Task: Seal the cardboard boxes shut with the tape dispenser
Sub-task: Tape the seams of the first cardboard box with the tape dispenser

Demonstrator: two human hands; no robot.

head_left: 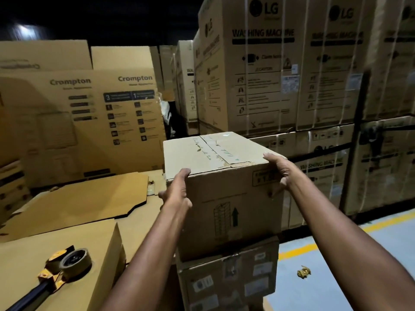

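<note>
A brown cardboard box [233, 198] with a taped top seam sits on top of a second, label-covered box [229, 279]. My left hand [177, 189] grips the top box at its near left corner, fingers curled over the top edge. My right hand [278, 167] grips its right top edge, thumb down the front face. The tape dispenser [65, 268], yellow with a black handle and a brown tape roll, lies on a low carton [94, 248] at the lower left, away from both hands.
Flat cardboard sheets [85, 198] lie behind the low carton. Tall Crompton cartons [89, 113] stand at the back left. Strapped LG washing machine cartons [269, 68] are stacked at the right. Grey floor with a yellow line [314, 245] and a crumpled scrap [303, 272] at lower right.
</note>
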